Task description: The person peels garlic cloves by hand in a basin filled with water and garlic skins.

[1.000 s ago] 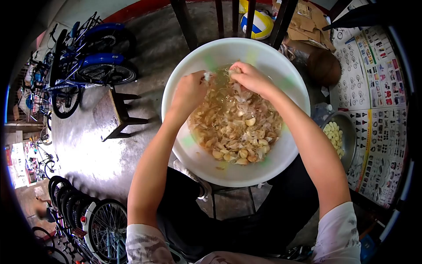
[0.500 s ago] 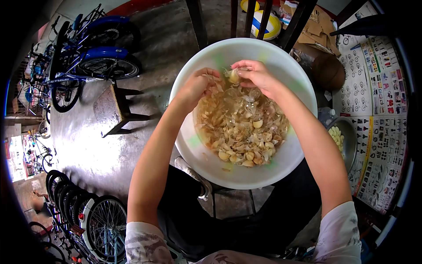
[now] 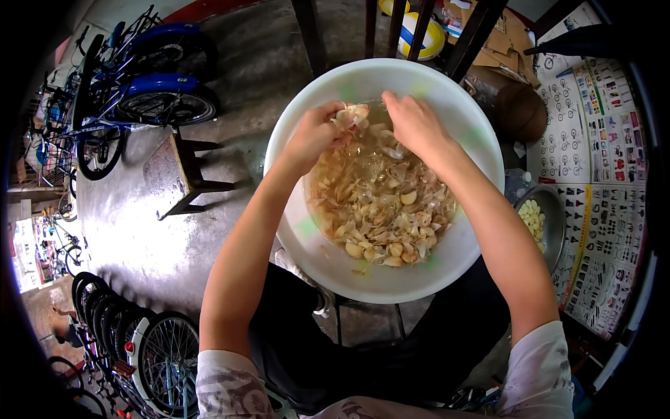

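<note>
A large white basin [image 3: 377, 283] holds cloudy water with garlic cloves and loose skins [image 3: 391, 209] floating in it. Over its far left part, my left hand [image 3: 317, 136] is closed around a piece of garlic with skin [image 3: 352, 117], which sticks out past the fingertips. My right hand [image 3: 415, 126] is beside it to the right, above the water, with its fingers bent together; whatever they may hold is hidden. Right of the basin, a metal bowl [image 3: 553, 227] contains peeled garlic cloves [image 3: 532, 222].
A wooden stool [image 3: 167, 174] stands at the left, near blue bicycles [image 3: 164, 87]. More bicycles [image 3: 167, 356] are at the lower left. Dark wooden bars [image 3: 310, 38], a ball [image 3: 422, 36] and cardboard [image 3: 492, 42] lie beyond the basin. Printed sheets [image 3: 593, 174] cover the right side.
The garlic piece, between my hands half a second ago, now shows at my left hand. My right hand's fingers have closed from a spread pose and turned downward.
</note>
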A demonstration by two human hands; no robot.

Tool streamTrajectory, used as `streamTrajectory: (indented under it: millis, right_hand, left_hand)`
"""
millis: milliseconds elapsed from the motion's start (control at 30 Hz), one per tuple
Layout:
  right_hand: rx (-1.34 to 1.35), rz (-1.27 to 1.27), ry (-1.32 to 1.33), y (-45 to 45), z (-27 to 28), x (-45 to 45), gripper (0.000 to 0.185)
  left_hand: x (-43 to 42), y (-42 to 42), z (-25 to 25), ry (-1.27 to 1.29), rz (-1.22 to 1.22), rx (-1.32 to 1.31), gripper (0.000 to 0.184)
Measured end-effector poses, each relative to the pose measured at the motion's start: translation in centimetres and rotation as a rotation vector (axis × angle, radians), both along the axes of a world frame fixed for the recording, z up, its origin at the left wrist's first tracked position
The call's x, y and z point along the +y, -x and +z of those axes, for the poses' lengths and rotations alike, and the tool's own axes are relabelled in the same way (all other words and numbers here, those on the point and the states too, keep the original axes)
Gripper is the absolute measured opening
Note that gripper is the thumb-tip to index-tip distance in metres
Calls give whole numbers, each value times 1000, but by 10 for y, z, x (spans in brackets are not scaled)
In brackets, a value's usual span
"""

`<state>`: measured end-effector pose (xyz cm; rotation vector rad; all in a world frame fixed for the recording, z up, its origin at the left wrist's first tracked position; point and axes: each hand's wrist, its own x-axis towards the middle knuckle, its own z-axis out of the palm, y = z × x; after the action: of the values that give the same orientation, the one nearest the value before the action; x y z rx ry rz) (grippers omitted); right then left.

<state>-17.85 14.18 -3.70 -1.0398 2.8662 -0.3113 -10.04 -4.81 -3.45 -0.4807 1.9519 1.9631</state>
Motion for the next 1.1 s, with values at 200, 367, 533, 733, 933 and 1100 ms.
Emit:
streamTrajectory:
  millis: [200, 367, 533, 733, 933, 1100]
  right_hand:
    - [-56, 21, 14, -4, 16, -3, 21]
    - [-194, 51, 72, 5, -7, 4, 13]
    - [-275, 86, 224, 4, -14, 9, 14]
    - [-142, 111, 102, -4, 17, 4, 15]
    - [-396, 54, 893, -11, 32, -3, 21]
    - [-386, 11, 1019, -12, 18, -4, 15]
  left_hand:
    - [1, -2, 0, -155, -5, 72, 26]
    - [1, -3, -2, -191, -2, 137, 24]
    - [3, -5, 7, -204, 49, 158, 20]
    - [4, -6, 0, -169, 150, 220, 14]
    - [7, -6, 2, -102, 223, 306, 9]
    - [17, -9, 8, -31, 227, 344, 10]
